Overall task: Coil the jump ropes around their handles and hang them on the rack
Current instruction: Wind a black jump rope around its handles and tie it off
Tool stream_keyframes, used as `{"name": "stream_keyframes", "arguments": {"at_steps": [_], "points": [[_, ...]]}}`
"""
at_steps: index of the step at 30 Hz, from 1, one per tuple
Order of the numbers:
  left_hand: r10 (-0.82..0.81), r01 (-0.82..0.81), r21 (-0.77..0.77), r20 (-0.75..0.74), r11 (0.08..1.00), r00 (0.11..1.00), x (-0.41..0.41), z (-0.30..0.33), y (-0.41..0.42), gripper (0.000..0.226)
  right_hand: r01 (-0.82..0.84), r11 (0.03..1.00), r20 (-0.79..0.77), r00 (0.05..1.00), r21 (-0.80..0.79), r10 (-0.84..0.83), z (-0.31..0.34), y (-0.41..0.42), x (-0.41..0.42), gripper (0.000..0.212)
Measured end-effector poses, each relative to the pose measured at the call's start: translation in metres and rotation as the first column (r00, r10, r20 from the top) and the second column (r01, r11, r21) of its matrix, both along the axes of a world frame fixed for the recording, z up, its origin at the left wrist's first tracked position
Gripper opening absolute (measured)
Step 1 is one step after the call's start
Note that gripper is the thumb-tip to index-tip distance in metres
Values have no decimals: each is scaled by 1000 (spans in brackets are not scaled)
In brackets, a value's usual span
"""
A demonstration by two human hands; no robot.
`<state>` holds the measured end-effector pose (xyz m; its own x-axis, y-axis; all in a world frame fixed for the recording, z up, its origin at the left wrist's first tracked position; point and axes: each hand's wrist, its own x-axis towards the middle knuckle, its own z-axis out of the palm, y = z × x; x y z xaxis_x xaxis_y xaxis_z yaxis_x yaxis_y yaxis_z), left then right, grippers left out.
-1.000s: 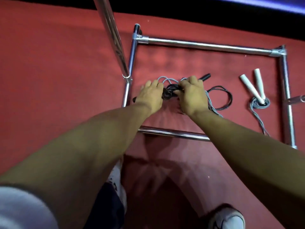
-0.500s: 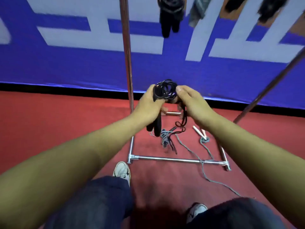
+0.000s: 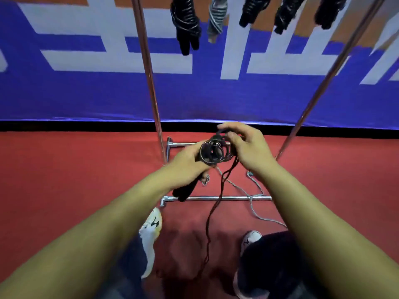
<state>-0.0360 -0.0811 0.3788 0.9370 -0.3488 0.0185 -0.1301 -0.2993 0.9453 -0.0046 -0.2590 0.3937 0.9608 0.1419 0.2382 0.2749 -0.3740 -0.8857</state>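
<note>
I hold a black jump rope (image 3: 214, 152) in front of me, above the rack's base. My left hand (image 3: 187, 160) grips its black handles (image 3: 185, 190), which point down and to the left. Several loops of rope sit bunched at the handles' top end. My right hand (image 3: 244, 147) pinches the rope at those loops. A loose length of black rope (image 3: 212, 214) hangs down to the floor between my feet. A grey jump rope (image 3: 252, 195) lies on the floor across the rack's front bar.
The chrome rack has two uprights (image 3: 149, 78) (image 3: 328, 76) and a floor frame (image 3: 216, 198). Several coiled ropes (image 3: 186, 22) hang from its top. The floor is red carpet, with a blue and white banner behind. My shoes (image 3: 151, 234) stand near the frame.
I rose from crouching over the floor and lifted the black rope up with both hands. Since half a second ago the loose rope hangs longer toward my feet.
</note>
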Motion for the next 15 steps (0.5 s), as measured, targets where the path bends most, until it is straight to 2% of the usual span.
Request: {"name": "stream_keyframes", "arguments": {"at_steps": [2,4,7,9,12,15], "points": [[-94,71,206,105,976,990,10,-29,-4,19,11,999,-44,999,-30,-13,-24,-3,6,39],[-106,30,375,184,926,977,20,-59,-1,22,26,991,-19,999,-133,-29,-37,-8,15,38],[52,-122,431,171,894,984,36,-79,7,20,42,983,34,999,-181,-37,-31,-11,21,27],[151,-240,470,219,849,964,51,-80,10,22,-23,978,46,998,-207,33,-29,-4,20,17],[248,-348,410,279,843,928,66,-73,16,27,-265,940,-115,963,-215,245,-44,11,17,18],[194,-312,381,317,871,928,63,-72,17,33,-377,881,-369,892,-287,261,-61,13,22,20]]}}
